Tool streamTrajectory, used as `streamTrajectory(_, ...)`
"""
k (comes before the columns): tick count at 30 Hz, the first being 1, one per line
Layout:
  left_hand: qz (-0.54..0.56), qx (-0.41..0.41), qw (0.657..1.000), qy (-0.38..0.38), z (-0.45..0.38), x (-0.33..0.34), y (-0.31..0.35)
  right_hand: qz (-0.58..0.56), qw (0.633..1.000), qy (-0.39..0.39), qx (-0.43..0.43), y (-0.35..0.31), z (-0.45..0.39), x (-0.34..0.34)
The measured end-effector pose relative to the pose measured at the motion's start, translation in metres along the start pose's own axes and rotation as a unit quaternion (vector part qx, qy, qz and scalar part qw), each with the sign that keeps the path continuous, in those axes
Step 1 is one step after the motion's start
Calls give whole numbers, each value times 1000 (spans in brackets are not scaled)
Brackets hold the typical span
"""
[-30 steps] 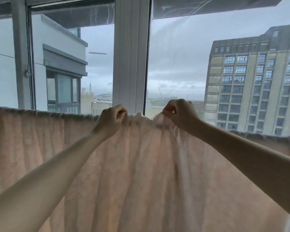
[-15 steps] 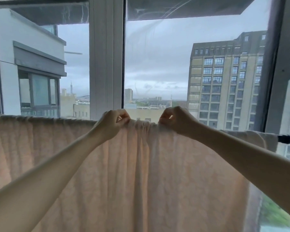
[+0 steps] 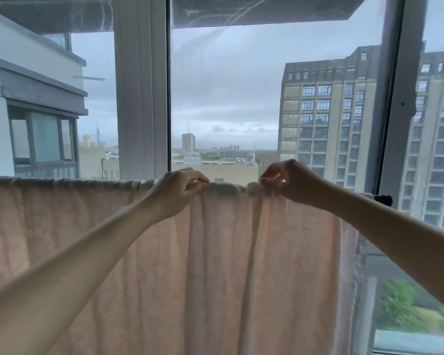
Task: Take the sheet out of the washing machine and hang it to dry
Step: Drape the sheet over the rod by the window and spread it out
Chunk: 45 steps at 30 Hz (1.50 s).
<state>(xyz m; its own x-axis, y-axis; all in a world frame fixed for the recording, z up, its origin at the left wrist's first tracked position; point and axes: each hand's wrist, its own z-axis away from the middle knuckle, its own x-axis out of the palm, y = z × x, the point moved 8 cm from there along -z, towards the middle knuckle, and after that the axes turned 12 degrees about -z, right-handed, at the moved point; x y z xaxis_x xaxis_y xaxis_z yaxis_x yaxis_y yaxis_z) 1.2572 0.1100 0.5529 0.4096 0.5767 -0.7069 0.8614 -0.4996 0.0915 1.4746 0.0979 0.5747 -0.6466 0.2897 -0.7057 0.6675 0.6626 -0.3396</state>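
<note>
A pale pink sheet [image 3: 223,265] hangs draped over a horizontal drying rod in front of the window, spread from the left edge of view to near the rod's dark right end [image 3: 382,199]. My left hand [image 3: 177,190] pinches the sheet's top fold just left of centre. My right hand [image 3: 290,183] pinches the same fold a little to the right, about a hand's width away. The fabric between them is bunched into small gathers. The washing machine is out of view.
A white window post [image 3: 141,98] stands behind the rod, and a darker frame post [image 3: 392,111] rises at the right. Large glass panes show buildings outside. A sill [image 3: 408,342] runs low at the right.
The view has swung right, bringing the rod's dark end and the right frame post into sight. Both hands slid right along the top fold and stand slightly further apart.
</note>
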Motion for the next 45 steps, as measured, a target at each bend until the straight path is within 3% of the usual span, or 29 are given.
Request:
streamTrajectory(6, 24, 27, 997, 72, -12, 7, 39, 20, 999, -19, 30, 31, 24, -24)
streamTrajectory(14, -17, -53, 996, 67, -19, 21, 51, 43, 993, 111, 4, 54, 45, -66)
streamTrajectory(20, -138, -68, 988, 34, -6, 39, 85, 42, 999, 21, -14, 69, 61, -75)
streamTrajectory(27, -195, 92, 976, -5, -8, 75, 174, -6, 999, -24, 28, 95, 69, -90)
streamTrajectory(31, -174, 169, 968, 62, -9, 83, 221, -64, 996, -22, 58, 110, 75, -101)
streamTrajectory(33, -162, 179, 966, 97, -8, 87, 236, -178, 977, -15, 113, 128, 83, -104)
streamTrajectory(36, -157, 167, 965, 125, -3, 95, 251, -454, 866, -22, 209, 156, 104, -91)
streamTrajectory(38, -154, 164, 963, 152, 3, 97, 264, -565, 793, -25, 225, 167, 115, -80)
streamTrajectory(40, -155, 155, 961, 171, 11, 100, 279, -624, 746, -22, 232, 174, 124, -70)
streamTrajectory(42, -163, 112, 968, 156, 12, 107, 291, -643, 734, -35, 217, 178, 132, -62)
streamTrajectory(45, -156, 5, 981, 119, 7, 122, 296, -597, 778, -71, 183, 183, 141, -51)
